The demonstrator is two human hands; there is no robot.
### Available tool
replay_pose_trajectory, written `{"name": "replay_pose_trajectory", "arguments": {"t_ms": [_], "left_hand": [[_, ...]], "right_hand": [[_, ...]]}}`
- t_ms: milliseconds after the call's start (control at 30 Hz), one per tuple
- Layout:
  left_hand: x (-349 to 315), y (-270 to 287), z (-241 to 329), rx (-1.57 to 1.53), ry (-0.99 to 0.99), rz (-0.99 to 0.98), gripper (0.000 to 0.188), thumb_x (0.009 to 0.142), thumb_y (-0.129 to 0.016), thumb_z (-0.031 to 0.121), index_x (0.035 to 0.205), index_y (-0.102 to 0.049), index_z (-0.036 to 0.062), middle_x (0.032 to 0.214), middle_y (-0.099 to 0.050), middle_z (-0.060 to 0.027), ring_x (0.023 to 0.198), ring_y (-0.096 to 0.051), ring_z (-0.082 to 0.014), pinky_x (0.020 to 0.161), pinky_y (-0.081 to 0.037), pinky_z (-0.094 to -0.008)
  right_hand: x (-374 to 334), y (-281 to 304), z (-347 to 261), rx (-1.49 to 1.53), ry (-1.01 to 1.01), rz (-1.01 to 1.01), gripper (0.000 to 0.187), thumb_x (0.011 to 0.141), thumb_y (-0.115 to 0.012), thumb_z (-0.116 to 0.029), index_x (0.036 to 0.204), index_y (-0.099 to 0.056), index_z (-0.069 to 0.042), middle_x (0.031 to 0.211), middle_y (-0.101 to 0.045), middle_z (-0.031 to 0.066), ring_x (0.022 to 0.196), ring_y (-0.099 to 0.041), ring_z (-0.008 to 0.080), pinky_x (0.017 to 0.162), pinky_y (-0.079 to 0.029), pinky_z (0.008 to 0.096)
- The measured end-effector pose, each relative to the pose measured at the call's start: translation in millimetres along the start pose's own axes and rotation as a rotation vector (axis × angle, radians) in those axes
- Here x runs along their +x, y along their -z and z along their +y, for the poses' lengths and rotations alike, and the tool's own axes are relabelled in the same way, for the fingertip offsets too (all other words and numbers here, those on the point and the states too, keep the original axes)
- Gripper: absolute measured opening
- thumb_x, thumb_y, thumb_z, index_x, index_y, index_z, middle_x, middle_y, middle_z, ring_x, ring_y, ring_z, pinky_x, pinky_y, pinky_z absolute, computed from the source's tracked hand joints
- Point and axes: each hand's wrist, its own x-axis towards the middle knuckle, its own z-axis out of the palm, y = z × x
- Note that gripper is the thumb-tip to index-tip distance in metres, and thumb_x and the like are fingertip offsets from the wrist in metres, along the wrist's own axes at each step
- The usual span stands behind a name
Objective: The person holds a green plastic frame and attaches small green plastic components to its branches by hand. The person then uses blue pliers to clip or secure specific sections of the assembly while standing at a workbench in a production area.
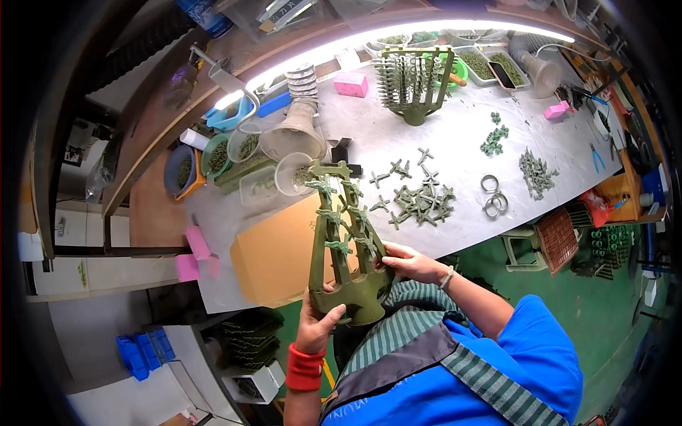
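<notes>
An olive-green forked frame is tilted up in front of my body, over the table's near edge. Several small teal-green pieces sit along its upright bars. My left hand grips the lower left of the base, thumb across its front. At the frame's right side my right hand is closed on the edge, some of its fingers hidden behind. Just beyond, to the right, lies a loose heap of green cross-shaped pieces. A cardboard sheet lies partly beneath the frame.
A similar frame stands at the back, filled with rows of parts. Rings, small teal parts and a grey-green pile lie rightward. Tubs and a funnel-shaped duct stand left. A lamp spans the back.
</notes>
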Motion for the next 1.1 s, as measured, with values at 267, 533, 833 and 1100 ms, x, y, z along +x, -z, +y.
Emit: {"name": "replay_pose_trajectory", "arguments": {"t_ms": [267, 533, 833, 1100], "left_hand": [[-3.5, -13.9, -7.8, 0.008, -0.024, 0.003, 0.045, 0.083, -0.062, -0.012, 0.120, -0.047, 0.0093, 0.137, -0.049, -0.0136, 0.117, -0.053, -0.0204, 0.100, -0.043, -0.0343], [-7.1, -21.9, -8.9, 0.070, -0.037, 0.024, 0.046, 0.081, -0.064, -0.013, 0.118, -0.048, 0.0091, 0.140, -0.047, -0.0137, 0.120, -0.052, -0.0210, 0.102, -0.042, -0.0353], [-8.4, -24.2, -16.1, 0.056, -0.067, 0.038, 0.046, 0.080, -0.064, -0.013, 0.117, -0.048, 0.0090, 0.138, -0.047, -0.0126, 0.120, -0.051, -0.0206, 0.102, -0.042, -0.0355], [-10.3, -37.3, -14.5, 0.028, -0.040, 0.070, 0.048, 0.081, -0.063, -0.013, 0.119, -0.047, 0.0096, 0.134, -0.048, -0.0088, 0.119, -0.051, -0.0193, 0.102, -0.042, -0.0347]], "right_hand": [[3.1, -4.4, -1.7, 0.016, -0.047, 0.046, 0.054, 0.102, -0.049, -0.018, 0.151, -0.029, -0.004, 0.127, -0.053, 0.0020, 0.117, -0.048, 0.0115, 0.105, -0.037, 0.0297], [6.7, -8.6, -6.2, -0.094, -0.036, 0.064, 0.057, 0.102, -0.046, -0.015, 0.153, -0.023, -0.003, 0.147, -0.040, 0.0067, 0.132, -0.038, 0.0158, 0.112, -0.030, 0.0323], [10.6, -5.7, -2.6, -0.104, -0.020, 0.030, 0.057, 0.102, -0.045, -0.014, 0.153, -0.022, -0.003, 0.153, -0.033, 0.0098, 0.140, -0.031, 0.0185, 0.115, -0.026, 0.0337], [15.9, -1.3, 14.2, -0.002, 0.007, -0.022, 0.056, 0.103, -0.045, -0.015, 0.153, -0.023, -0.004, 0.154, -0.033, 0.0082, 0.138, -0.034, 0.0181, 0.114, -0.029, 0.0331]]}}
